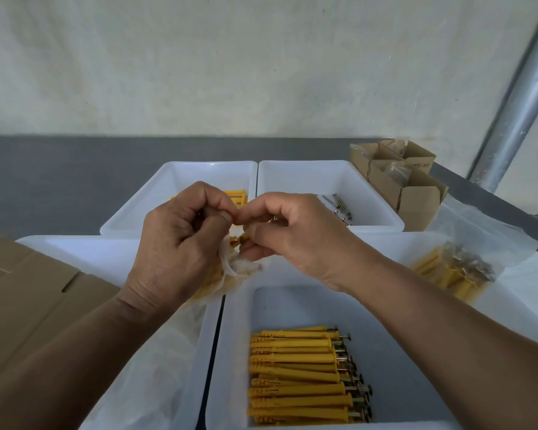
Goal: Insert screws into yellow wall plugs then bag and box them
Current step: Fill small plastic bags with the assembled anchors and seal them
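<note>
Both your hands, left hand (180, 243) and right hand (289, 234), pinch the mouth of the bag (230, 274) of plugs. Lose that pinch, and the plugs could spill into the tray (230, 352) below.

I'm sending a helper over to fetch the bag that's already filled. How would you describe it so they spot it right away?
Start from the small cardboard boxes at the far right of the table. Just in front of them, a clear plastic bag lies flat on the white surface, apart from the hands. Unlike the loose plugs in the near white tray, its yellow plugs and screws are bundled inside plastic.
</note>
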Demonstrator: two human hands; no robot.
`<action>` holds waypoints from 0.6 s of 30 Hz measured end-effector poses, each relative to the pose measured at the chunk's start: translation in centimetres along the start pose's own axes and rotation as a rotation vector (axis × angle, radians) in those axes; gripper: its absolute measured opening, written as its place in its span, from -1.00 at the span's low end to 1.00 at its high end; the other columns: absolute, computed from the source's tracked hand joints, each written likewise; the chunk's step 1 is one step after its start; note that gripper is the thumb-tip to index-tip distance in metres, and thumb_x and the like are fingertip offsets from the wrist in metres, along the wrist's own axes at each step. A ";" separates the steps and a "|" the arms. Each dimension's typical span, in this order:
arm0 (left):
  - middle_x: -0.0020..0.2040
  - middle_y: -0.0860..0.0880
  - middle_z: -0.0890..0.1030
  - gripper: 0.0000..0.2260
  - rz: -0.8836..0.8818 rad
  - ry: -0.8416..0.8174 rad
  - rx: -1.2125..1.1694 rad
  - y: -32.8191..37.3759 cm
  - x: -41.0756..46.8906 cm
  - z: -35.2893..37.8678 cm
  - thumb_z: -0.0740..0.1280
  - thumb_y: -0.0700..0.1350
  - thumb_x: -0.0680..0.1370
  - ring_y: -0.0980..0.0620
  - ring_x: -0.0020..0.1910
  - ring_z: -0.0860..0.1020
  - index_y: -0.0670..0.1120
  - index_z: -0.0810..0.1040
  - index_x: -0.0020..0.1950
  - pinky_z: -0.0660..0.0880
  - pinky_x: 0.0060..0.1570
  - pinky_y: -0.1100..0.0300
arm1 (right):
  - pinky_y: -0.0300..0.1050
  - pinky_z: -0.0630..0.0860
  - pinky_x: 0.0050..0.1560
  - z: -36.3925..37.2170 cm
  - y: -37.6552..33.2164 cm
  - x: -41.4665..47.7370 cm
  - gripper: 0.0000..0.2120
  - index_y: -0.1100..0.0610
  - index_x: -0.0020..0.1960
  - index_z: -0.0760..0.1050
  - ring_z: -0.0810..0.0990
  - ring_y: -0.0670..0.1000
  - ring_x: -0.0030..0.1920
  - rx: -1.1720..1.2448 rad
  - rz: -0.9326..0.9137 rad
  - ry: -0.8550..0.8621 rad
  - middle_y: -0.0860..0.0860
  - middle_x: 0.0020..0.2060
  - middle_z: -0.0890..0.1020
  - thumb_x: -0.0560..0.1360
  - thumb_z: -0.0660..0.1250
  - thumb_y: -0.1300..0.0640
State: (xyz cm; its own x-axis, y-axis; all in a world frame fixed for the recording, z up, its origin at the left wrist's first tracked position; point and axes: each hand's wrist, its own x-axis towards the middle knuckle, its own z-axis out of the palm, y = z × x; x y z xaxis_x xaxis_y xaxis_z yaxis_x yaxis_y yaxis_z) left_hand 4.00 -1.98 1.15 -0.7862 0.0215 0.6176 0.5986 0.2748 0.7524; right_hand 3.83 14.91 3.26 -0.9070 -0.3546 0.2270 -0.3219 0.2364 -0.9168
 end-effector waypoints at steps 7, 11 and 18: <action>-0.44 -0.07 0.46 -0.83 -0.003 0.009 0.018 0.1 0.0 0.0 0.25 -0.17 0.45 -0.12 -0.47 0.37 0.06 0.59 -0.21 0.32 -0.45 0.17 | -0.16 0.62 -0.14 0.5 0.3 0.0 -0.89 0.08 -0.10 0.65 0.65 -0.11 -0.27 -0.116 -0.067 0.011 -0.05 -0.28 0.68 0.45 0.46 0.27; -0.44 -0.03 0.47 -0.85 -0.005 0.019 0.028 0.1 0.0 0.0 0.25 -0.16 0.45 -0.10 -0.47 0.38 0.05 0.58 -0.20 0.33 -0.46 0.18 | -0.12 0.64 0.00 0.3 0.2 0.0 -0.82 0.03 -0.11 0.65 0.71 -0.07 -0.23 -0.100 -0.068 0.012 -0.02 -0.22 0.70 0.49 0.39 0.30; -0.45 -0.07 0.46 -0.84 0.001 0.013 0.041 0.2 0.0 -0.1 0.25 -0.16 0.45 0.01 -0.48 0.36 0.06 0.58 -0.21 0.32 -0.47 0.18 | -0.06 0.66 -0.08 0.4 0.4 0.1 -0.86 0.16 -0.08 0.58 0.69 -0.01 -0.28 -0.093 -0.102 0.049 0.09 -0.26 0.68 0.44 0.46 0.34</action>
State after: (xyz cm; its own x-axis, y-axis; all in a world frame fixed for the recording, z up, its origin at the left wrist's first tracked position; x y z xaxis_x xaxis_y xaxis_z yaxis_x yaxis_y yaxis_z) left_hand 4.11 -1.99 1.26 -0.7833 0.0091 0.6216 0.5924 0.3141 0.7419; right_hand 3.74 14.58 2.73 -0.8799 -0.3365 0.3354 -0.4346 0.2850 -0.8543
